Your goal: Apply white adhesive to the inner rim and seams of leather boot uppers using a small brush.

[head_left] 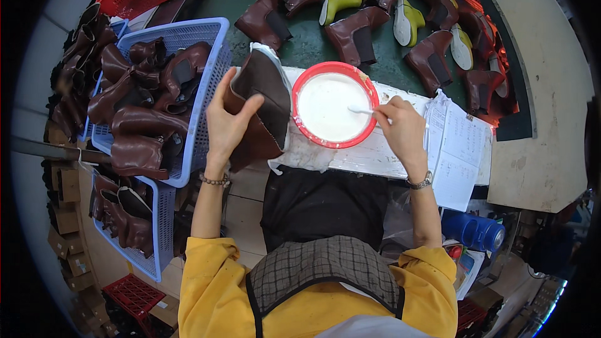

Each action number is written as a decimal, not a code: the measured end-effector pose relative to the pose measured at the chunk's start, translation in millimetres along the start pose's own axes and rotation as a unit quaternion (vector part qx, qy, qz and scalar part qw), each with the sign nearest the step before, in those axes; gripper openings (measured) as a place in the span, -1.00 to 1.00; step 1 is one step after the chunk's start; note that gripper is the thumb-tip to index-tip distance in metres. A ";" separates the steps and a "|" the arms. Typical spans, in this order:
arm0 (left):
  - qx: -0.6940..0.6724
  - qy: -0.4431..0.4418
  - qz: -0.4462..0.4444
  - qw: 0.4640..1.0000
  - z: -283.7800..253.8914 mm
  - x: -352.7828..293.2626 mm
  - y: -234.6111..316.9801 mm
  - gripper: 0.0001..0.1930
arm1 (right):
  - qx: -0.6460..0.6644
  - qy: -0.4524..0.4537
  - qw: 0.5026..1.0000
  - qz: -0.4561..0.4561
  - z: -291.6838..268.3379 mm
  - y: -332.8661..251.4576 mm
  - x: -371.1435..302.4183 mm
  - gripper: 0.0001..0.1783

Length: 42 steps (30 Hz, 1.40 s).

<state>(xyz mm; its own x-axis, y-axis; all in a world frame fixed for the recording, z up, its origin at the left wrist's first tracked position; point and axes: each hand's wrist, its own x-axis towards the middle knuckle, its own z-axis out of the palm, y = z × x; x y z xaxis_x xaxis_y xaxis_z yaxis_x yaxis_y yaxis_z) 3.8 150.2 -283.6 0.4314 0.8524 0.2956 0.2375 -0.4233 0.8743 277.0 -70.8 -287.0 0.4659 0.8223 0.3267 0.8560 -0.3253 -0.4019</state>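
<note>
My left hand (226, 120) is closed on a dark brown leather boot upper (268, 97), thumb inside its opening and fingers around the outside. The upper is tilted, its open side toward me, with whitish edging at the top. To its right stands a red plastic bowl (302, 128) of thick white liquid (328, 105), probably glue. Over the bowl's right rim, my right hand (404, 130) pinches a small white-coated brush (359, 110). Its tip reaches over the white liquid; whether it touches is hard to see.
The bowl stands on a white-smeared board (382, 164), beside handwritten papers (460, 150). Several brown boot uppers (358, 34) and yellow-green boot forms (341, 1) lie on the green table (307, 47). Blue baskets (219, 44) of uppers stand left. A blue bottle (472, 230) is low on the right.
</note>
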 end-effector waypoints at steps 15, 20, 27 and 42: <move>0.214 -0.153 0.042 0.964 -13.9 -71.1 -37.7 0.27 | 0.103 0.001 0.994 0.044 1.1 22.5 -16.9 -0.84; 0.157 -0.061 0.098 0.981 -24.7 -85.1 -27.2 0.02 | 0.133 -0.001 0.987 0.091 -1.2 18.4 -19.6 -0.83; 0.161 -0.074 0.206 0.962 -28.1 -84.1 24.7 -0.08 | 0.326 0.012 0.945 -0.011 -8.5 -33.7 1.9 -0.82; 0.038 -0.149 0.292 0.944 -28.2 -76.8 34.6 -0.14 | 0.271 0.124 0.945 -0.132 -8.0 -17.6 39.8 -0.84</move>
<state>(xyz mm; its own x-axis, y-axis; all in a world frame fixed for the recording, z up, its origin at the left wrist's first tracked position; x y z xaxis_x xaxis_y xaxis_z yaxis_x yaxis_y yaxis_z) -45.6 78.8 -265.2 0.7314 0.3466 0.5873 -0.0599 -0.8252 0.5617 282.2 -36.1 -260.1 0.3471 0.6848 0.6408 0.7404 0.2193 -0.6354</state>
